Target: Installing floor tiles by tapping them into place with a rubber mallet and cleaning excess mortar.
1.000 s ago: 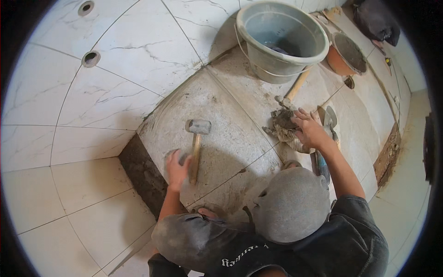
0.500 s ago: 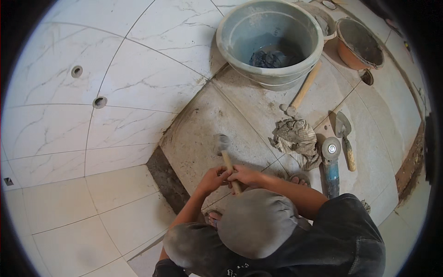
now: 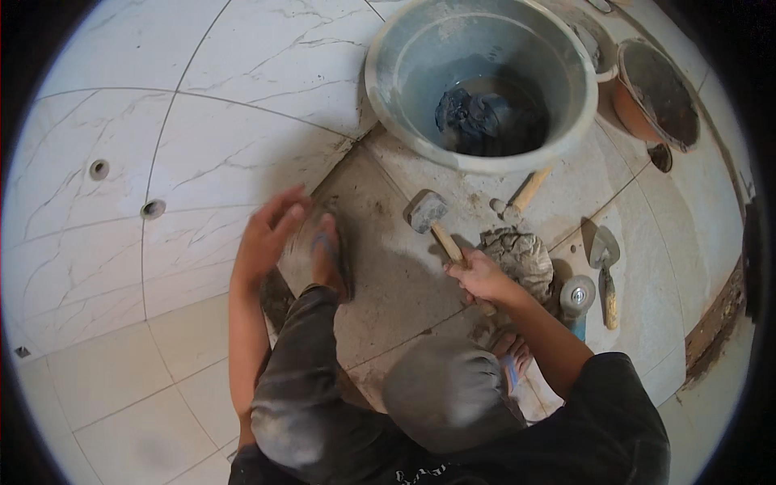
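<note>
My right hand grips the wooden handle of a rubber mallet, whose grey head points up-left over the dusty floor tiles. My left hand, fingers apart and slightly blurred, is raised beside the marble-patterned wall, above and left of my sandalled foot. Right of the mallet lie a crumpled, mortar-covered rag, a second tool with a wooden handle, a pointed trowel and an angle grinder with a blue body, partly hidden by my forearm.
A large grey tub holds water and dark cloth. Behind it are an orange bucket and another pale container. Round holes mark the left wall. A drain opening and rough gaps interrupt the floor tiles.
Half a second ago both hands were on the mallet; my left hand has let go and risen toward the wall. The mallet has moved right, and my left foot has come forward.
</note>
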Motion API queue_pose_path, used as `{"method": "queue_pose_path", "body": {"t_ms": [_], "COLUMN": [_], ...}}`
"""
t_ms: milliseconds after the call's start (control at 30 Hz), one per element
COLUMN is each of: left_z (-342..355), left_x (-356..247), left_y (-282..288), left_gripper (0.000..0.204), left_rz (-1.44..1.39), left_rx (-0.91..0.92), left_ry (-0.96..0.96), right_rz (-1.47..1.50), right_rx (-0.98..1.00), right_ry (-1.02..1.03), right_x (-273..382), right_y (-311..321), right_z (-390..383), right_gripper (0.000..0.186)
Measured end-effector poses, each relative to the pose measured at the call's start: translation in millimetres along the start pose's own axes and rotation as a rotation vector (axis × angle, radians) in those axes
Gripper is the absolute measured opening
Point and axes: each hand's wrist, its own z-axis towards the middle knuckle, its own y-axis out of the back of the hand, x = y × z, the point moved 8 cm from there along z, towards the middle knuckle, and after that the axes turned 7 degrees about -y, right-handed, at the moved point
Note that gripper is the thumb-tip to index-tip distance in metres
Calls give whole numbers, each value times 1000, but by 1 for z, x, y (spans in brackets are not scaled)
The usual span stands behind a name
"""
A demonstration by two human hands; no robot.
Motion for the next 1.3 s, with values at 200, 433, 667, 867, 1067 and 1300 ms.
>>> {"method": "queue_pose_path", "body": {"t_ms": [200, 433, 667, 867, 1067, 1300], "left_z": [115, 159, 140, 126, 81, 69], "left_x": [90, 136, 168, 128, 131, 138], "left_y": [-22, -95, -92, -105, -104, -122], "left_gripper": [46, 46, 52, 47, 29, 13], "left_rz": [22, 280, 403, 101, -143, -95], "left_rx": [18, 388, 427, 344, 617, 705], "left_ry": [-82, -383, -624, -764, -1100, -1236], "right_rz": [-313, -252, -171, 244, -382, -819], "right_rx": [22, -48, -96, -43, -48, -285], "right_ry": [-63, -185, -296, -478, -298, 99], "right_x": [54, 60, 66, 52, 124, 183], "right_y": [30, 57, 29, -7, -8, -48], "right_z": [6, -16, -17, -20, 13, 51], "right_gripper": [51, 57, 59, 39, 38, 43]}}
